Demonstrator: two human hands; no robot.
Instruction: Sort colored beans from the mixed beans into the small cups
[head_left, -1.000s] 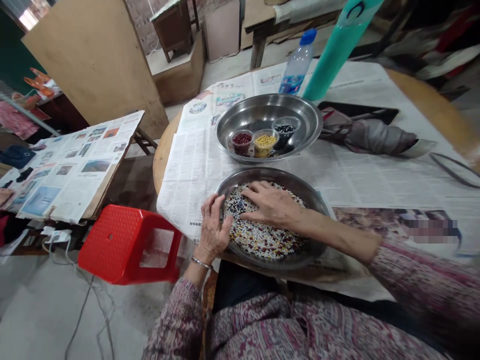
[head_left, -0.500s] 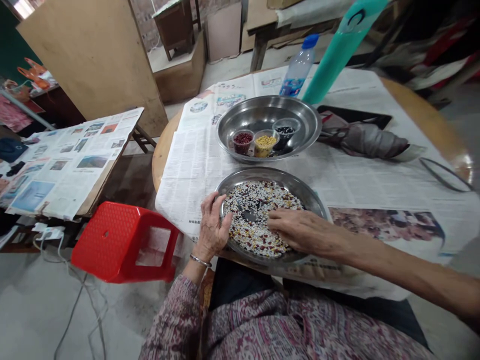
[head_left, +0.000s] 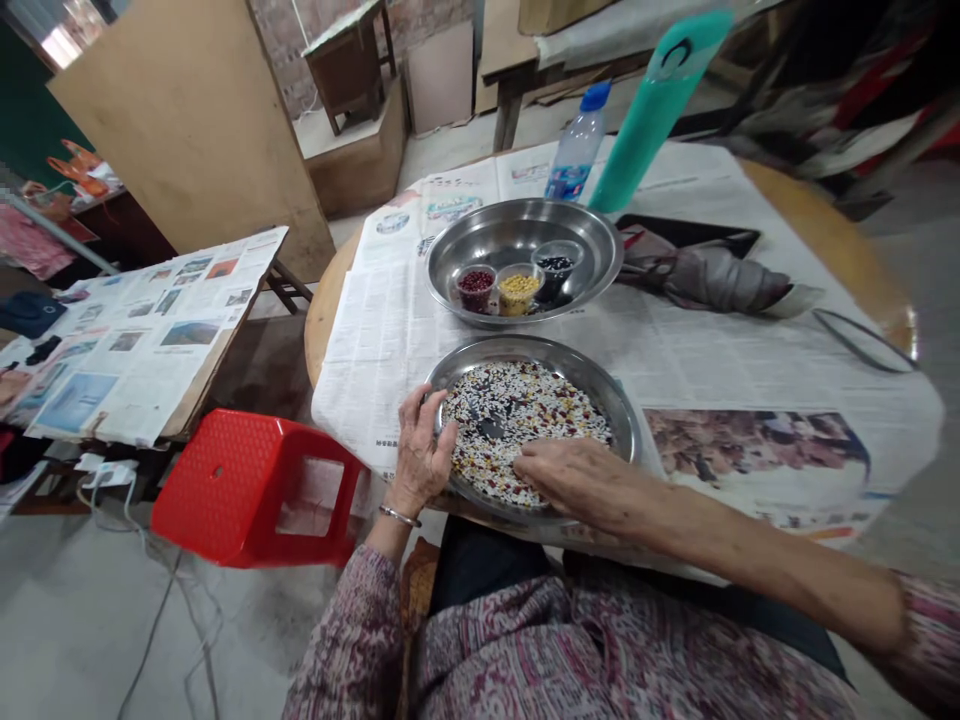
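Note:
A round stainless-steel basin (head_left: 628, 405) in front of me holds a loose spread of white grains (head_left: 487, 395) mixed with dark red and yellow beans. At its left rim my left hand (head_left: 421, 455) grips the edge, thumb toward the inside and fingers along the rim. My right hand (head_left: 574, 475) reaches in from the right, low over the grains near the basin's front. Its fingers are drawn together and point down; anything between the fingertips is hidden. Behind, a second steel basin (head_left: 442, 250) contains clear cups of red beans (head_left: 475, 285), yellow beans (head_left: 520, 289) and black beans (head_left: 557, 265).
Newspaper (head_left: 367, 370) covers the round table. A water bottle (head_left: 576, 145), a tall teal bottle (head_left: 660, 110) and a grey folded umbrella-like bundle (head_left: 724, 280) stand or lie beyond the basins. Left are a red plastic stool (head_left: 217, 485) and a newspaper-covered bench (head_left: 150, 330).
My right hand has shifted slightly left and toward me over the grains, fingers still together. My left hand stays on the basin's rim. The whole view has shifted a little.

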